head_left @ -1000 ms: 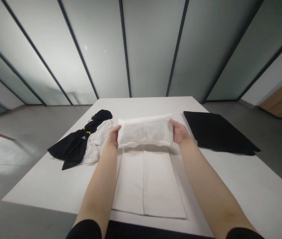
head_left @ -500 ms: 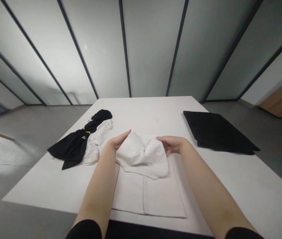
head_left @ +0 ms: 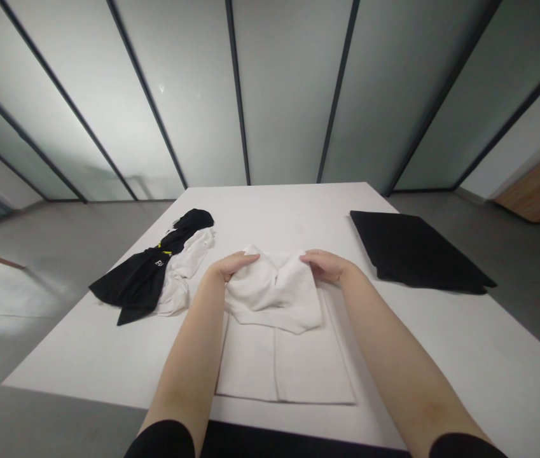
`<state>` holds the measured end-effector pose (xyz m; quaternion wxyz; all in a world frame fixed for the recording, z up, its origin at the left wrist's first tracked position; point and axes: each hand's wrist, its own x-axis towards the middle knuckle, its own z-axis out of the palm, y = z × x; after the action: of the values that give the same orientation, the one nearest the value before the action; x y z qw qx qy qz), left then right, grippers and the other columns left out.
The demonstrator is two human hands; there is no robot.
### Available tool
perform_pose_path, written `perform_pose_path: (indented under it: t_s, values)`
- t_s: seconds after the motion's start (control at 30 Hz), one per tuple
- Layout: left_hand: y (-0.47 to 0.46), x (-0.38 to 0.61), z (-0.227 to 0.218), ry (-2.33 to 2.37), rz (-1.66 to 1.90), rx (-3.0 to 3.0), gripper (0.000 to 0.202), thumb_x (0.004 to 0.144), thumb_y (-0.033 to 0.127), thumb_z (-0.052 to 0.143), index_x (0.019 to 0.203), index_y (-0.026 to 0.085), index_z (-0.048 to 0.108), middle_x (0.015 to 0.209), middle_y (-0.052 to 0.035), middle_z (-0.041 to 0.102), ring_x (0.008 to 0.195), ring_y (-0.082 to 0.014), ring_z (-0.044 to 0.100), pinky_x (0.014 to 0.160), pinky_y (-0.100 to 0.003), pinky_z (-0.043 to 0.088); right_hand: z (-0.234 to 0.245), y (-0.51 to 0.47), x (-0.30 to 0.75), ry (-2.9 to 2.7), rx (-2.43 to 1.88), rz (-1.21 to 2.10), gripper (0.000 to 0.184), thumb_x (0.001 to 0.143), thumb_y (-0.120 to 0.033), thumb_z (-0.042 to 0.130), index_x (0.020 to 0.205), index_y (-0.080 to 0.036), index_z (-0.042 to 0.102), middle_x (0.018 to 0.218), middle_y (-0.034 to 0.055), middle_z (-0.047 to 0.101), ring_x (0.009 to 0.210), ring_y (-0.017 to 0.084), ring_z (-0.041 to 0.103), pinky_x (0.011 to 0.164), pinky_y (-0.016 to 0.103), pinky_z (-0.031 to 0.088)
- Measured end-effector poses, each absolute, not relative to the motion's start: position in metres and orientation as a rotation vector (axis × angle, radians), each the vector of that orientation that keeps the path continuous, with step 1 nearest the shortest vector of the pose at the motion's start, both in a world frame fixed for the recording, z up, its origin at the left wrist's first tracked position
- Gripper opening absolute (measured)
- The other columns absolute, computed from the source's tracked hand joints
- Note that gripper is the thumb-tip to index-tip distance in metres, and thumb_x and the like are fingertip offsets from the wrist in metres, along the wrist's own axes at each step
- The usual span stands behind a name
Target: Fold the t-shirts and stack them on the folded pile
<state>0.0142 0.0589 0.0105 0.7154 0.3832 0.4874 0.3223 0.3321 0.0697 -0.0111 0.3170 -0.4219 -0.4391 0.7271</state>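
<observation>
A white garment [head_left: 282,343] lies partly folded on the white table [head_left: 465,356] in front of me. Its far end is doubled back toward me into a loose, rumpled flap. My left hand [head_left: 228,266] grips the flap's left top corner with fingers closed on the cloth. My right hand [head_left: 327,265] grips the right top corner the same way. The lower part of the garment lies flat, reaching close to the near table edge.
A heap of black and white clothes [head_left: 158,273] lies at the left of the table. A flat folded black garment [head_left: 413,251] rests at the right. Frosted glass panels [head_left: 289,95] stand behind the table, and grey floor surrounds it.
A second ago both hands held the garment's far end up as a wide taut fold. They have since brought it down toward me and closer together, so the flap now lies rumpled on the flat part.
</observation>
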Motion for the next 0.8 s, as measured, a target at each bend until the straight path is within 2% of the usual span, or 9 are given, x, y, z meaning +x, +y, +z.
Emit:
perform_pose_path:
  t_s: [0.07,0.13,0.23,0.33,0.43,0.5,0.7,0.8]
  values:
    - [0.064,0.018,0.011,1.113,0.928,0.835,0.027,0.086,0.026,0.086,0.109,0.015,0.076,0.097,-0.0131,0.083,0.087,-0.0291,0.081,0.079,-0.033,0.063,-0.01,0.075,0.324,-1.082,-1.092,1.724,0.01,0.089,-0.022,0.072,0.1,-0.021,0.073,0.091,0.007,0.082,0.084,0.023,0.077,0.083,0.031,0.063]
    - [0.069,0.021,0.01,1.096,1.089,0.793,0.023,0.093,0.029,0.078,0.111,0.015,0.076,0.098,-0.0122,0.083,0.094,-0.0283,0.081,0.085,-0.033,0.063,-0.01,0.082,0.318,-0.978,-1.081,1.617,0.019,0.097,-0.033,0.064,0.11,-0.022,0.072,0.097,0.0066,0.083,0.093,0.025,0.078,0.089,0.033,0.063]
    - [0.074,0.02,0.004,1.021,1.054,0.683,0.027,0.101,0.032,0.065,0.118,0.012,0.075,0.103,-0.0142,0.083,0.1,-0.028,0.081,0.093,-0.034,0.063,-0.011,0.086,0.319,-0.867,-1.096,1.738,0.036,0.105,-0.047,0.051,0.123,-0.021,0.069,0.101,0.0083,0.084,0.099,0.027,0.079,0.094,0.039,0.063]
    - [0.075,0.017,-0.004,1.018,0.913,0.597,0.033,0.099,0.031,0.066,0.124,0.011,0.073,0.107,-0.0154,0.082,0.101,-0.0285,0.081,0.094,-0.035,0.063,-0.017,0.085,0.329,-0.863,-1.149,1.879,0.031,0.105,-0.035,0.054,0.126,-0.017,0.069,0.105,0.0107,0.084,0.1,0.025,0.08,0.099,0.04,0.062]
    - [0.075,0.014,-0.01,1.067,0.86,0.592,0.034,0.096,0.027,0.07,0.126,0.01,0.071,0.107,-0.0161,0.082,0.096,-0.0289,0.082,0.09,-0.036,0.065,-0.02,0.081,0.338,-0.918,-1.21,1.882,0.029,0.094,-0.016,0.068,0.123,-0.014,0.07,0.108,0.0135,0.083,0.098,0.025,0.081,0.101,0.039,0.062]
    - [0.074,0.013,-0.011,1.104,0.841,0.612,0.034,0.094,0.022,0.071,0.126,0.01,0.071,0.104,-0.0156,0.083,0.092,-0.0289,0.082,0.087,-0.036,0.065,-0.02,0.078,0.34,-0.95,-1.241,1.871,0.032,0.089,-0.009,0.073,0.12,-0.014,0.071,0.107,0.015,0.083,0.095,0.025,0.081,0.099,0.04,0.063]
    - [0.063,-0.005,-0.007,1.032,0.786,0.748,0.039,0.082,0.009,0.074,0.121,0.012,0.074,0.098,-0.0136,0.083,0.093,-0.0287,0.081,0.085,-0.035,0.065,-0.01,0.058,0.354,-1.015,-1.112,2.057,0.038,0.083,-0.008,0.073,0.12,-0.013,0.072,0.11,0.0165,0.083,0.096,0.028,0.081,0.094,0.042,0.065]
    - [0.057,-0.017,-0.008,0.979,0.67,0.758,0.032,0.083,0.019,0.078,0.115,0.013,0.076,0.092,-0.0141,0.083,0.091,-0.032,0.081,0.083,-0.038,0.065,-0.01,0.05,0.363,-0.991,-1.09,2.127,0.037,0.082,-0.01,0.072,0.119,-0.014,0.073,0.108,0.0145,0.083,0.094,0.029,0.082,0.093,0.043,0.066]
